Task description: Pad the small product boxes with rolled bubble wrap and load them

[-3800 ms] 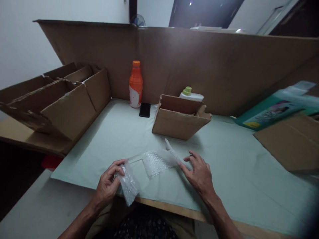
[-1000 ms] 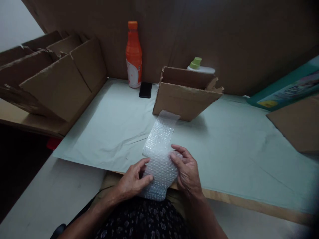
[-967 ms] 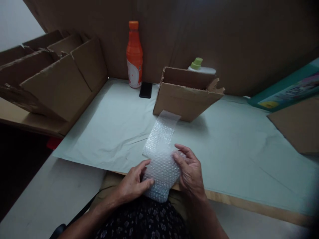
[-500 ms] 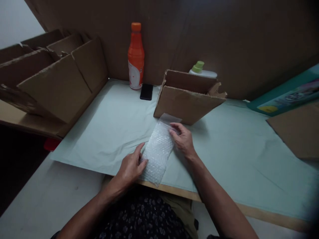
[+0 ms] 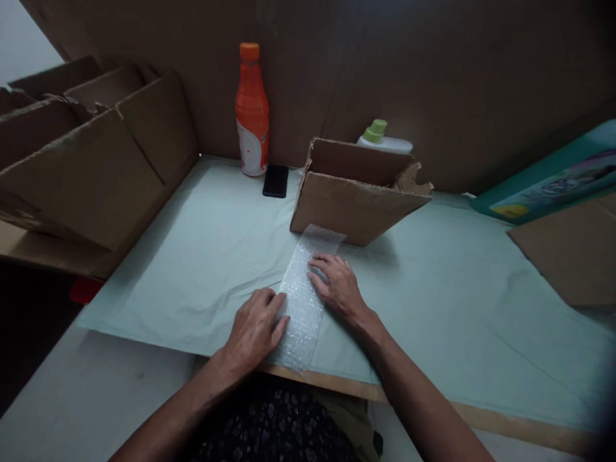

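Observation:
A strip of clear bubble wrap (image 5: 302, 301) lies flat on the pale green paper (image 5: 433, 289) covering the table, running from the near edge up to a small open cardboard box (image 5: 353, 199). My left hand (image 5: 254, 328) rests palm down on the strip's near left side, fingers stretched out. My right hand (image 5: 337, 285) presses flat on the strip's upper right part, fingers spread. Neither hand grips anything.
An orange bottle (image 5: 251, 112) and a black phone (image 5: 276, 181) stand at the back. A white bottle with a green cap (image 5: 380, 136) sits behind the small box. Large open cardboard boxes (image 5: 91, 154) fill the left. A teal package (image 5: 553, 183) and flat cardboard (image 5: 563, 256) lie right.
The bubble wrap, held up and folded between both hands a second ago, now lies flat on the paper. Both hands have moved forward and flattened onto it.

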The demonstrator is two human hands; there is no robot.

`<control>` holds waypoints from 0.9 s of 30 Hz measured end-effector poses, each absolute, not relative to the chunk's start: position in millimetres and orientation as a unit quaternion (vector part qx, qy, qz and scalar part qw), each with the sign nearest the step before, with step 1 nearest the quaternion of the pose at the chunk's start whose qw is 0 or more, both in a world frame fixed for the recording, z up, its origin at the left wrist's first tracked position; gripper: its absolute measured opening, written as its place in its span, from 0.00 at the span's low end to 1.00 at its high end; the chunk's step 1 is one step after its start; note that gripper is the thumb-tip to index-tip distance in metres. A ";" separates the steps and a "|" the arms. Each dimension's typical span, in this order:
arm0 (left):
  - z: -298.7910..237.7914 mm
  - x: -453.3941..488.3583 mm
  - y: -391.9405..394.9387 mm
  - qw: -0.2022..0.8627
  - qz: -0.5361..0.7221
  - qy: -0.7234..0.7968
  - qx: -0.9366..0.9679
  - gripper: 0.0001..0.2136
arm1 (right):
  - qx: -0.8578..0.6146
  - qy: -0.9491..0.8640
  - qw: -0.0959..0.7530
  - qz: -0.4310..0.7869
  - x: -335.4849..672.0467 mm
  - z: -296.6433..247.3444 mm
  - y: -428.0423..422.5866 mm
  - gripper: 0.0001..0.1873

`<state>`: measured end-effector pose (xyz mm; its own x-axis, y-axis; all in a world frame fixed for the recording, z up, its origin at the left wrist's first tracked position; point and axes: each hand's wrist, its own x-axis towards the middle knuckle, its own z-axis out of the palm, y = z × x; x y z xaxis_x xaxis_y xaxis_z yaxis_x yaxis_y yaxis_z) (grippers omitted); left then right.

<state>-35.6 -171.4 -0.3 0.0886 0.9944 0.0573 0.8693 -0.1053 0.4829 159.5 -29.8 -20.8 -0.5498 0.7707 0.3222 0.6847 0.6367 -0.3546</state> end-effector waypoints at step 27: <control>7.6 -53.4 -226.9 0.257 0.309 0.467 0.787 0.22 | -0.238 -0.954 0.116 0.142 242.4 22.4 -160.9 0.27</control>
<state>-53.4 -226.9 7.6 0.3724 0.8948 0.2462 0.5766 -0.4310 0.6941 242.4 -160.9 22.4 -0.8596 0.4876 0.1528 0.4221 0.8461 -0.3256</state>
